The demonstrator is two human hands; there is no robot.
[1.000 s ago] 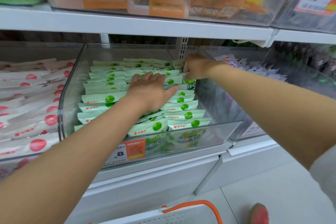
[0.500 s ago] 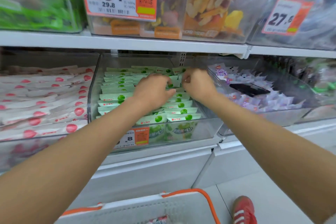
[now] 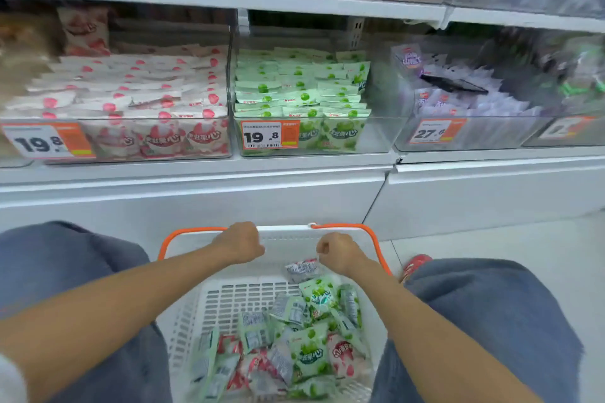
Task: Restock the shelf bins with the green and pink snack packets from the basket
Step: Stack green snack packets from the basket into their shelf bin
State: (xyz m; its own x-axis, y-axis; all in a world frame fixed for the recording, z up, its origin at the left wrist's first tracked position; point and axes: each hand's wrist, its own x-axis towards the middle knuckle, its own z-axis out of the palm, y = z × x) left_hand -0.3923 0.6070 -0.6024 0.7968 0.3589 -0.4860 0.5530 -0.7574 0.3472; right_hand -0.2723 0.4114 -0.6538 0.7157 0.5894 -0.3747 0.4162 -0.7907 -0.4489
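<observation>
Both hands have come back out of the green bin and dropped low, and the basket that only peeped in at the bottom edge now fills the foreground between the person's knees.

Nearest, at the close end of the basket (image 3: 183, 330), lies a loose heap of green packets (image 3: 311, 353) and pink packets (image 3: 340, 360). They are small pillow-shaped bags of glossy, crinkled film with flat sealed ends, and their long sides point every which way. The basket is white plastic with slotted walls and an orange handle (image 3: 370, 235).

Farther out, the left hand (image 3: 240, 242) and right hand (image 3: 339, 253) hang over the far end of the basket, knuckles up and fingers curled under. I cannot tell whether the left one grasps anything. One packet (image 3: 302, 269) sits right under the right hand's fingers, but I cannot tell whether it is pinched or merely lying there.

The heap is below the hands and back toward the person, so the next pick looks like a reach down and inward. The right hand seems nearer the green ones.

Beyond, on the shelf, stand clear hard-plastic bins. The green bin (image 3: 379, 118) is straight ahead with neat overlapping rows, and the pink bin (image 3: 131, 119) is just beside it on the left.
</observation>
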